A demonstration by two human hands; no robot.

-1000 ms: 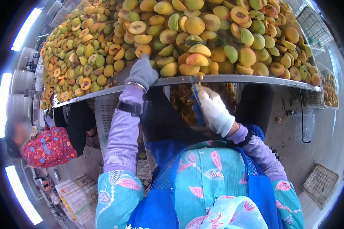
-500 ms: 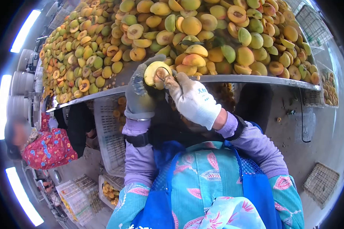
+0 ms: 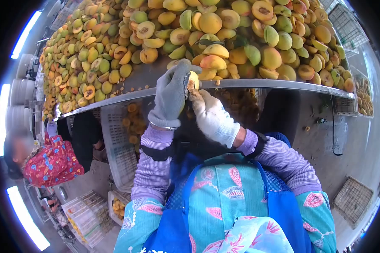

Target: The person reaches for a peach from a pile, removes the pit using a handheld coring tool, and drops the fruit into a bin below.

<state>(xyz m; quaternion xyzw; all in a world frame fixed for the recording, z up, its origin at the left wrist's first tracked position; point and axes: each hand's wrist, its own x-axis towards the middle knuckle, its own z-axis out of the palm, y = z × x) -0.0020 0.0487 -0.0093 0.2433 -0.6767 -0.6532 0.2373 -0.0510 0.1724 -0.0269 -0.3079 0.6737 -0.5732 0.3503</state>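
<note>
My left hand (image 3: 169,96), in a grey glove, is closed around a peach half (image 3: 194,79) near the table's front edge. The half is turned edge-on, so its cut face is mostly hidden. My right hand (image 3: 214,119), in a white glove with stained fingertips, presses against the half from the right. Its fingers are pinched on a small looped pitting knife, whose thin curved loop showed at the pit earlier; the fingers now hide it. Just beyond both hands lies a large heap of halved peaches (image 3: 211,23), yellow, green and orange.
A metal table rim (image 3: 278,84) runs across in front of me. Below it, a white plastic crate (image 3: 119,147) stands at the left, with fruit pieces beside it. Another person in a red flowered garment (image 3: 52,162) is at the far left. A mesh crate (image 3: 353,200) lies on the right floor.
The peach half has turned from showing its cut face and pit to edge-on. My left hand has shifted right and rotated around it; my right hand stays close against it.
</note>
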